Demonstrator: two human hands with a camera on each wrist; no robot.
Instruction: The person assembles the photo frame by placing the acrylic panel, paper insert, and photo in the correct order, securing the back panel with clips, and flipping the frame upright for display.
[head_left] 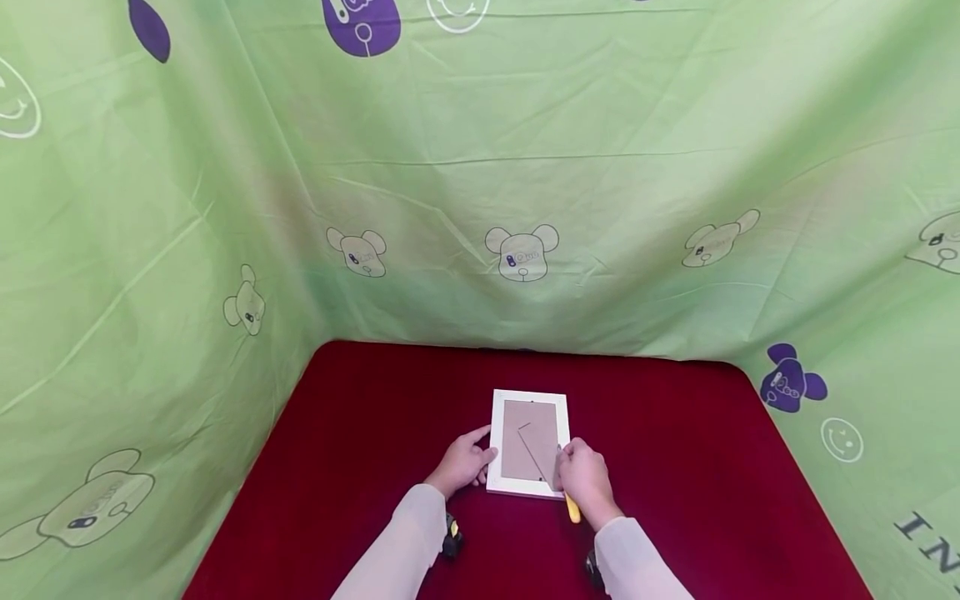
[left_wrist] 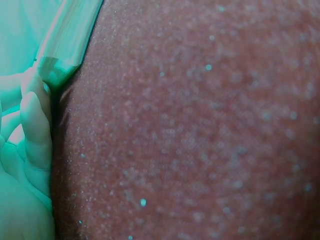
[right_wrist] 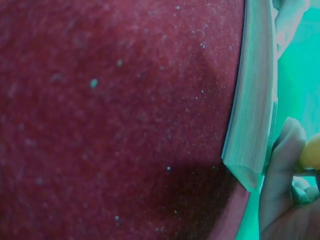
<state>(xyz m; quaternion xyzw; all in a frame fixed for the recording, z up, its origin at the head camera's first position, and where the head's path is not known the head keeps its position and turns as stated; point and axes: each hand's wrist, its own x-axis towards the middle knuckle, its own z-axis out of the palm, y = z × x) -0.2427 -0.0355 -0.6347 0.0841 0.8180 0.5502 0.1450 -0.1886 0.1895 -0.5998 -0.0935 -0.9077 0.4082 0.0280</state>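
A white picture frame (head_left: 528,487) lies face down on the red cloth, its brown backing (head_left: 513,454) upward. Slanting lines on the backing outline what looks like a stand flap (head_left: 543,458), reaching over the lower right border. My left hand (head_left: 462,461) holds the frame's left side, thumb on the border; in the left wrist view its fingers (left_wrist: 36,125) meet the frame edge (left_wrist: 67,40). In my right hand (head_left: 585,475), at the lower right border, is a yellow-handled tool (head_left: 573,508). That hand covers most of the tool, so its kind cannot be told.
Red cloth (head_left: 675,467) covers the table around the frame. Green printed fabric (head_left: 525,192) hangs behind the table and at both sides. Each wrist carries a small dark camera, the left one (head_left: 452,536) just below the sleeve.
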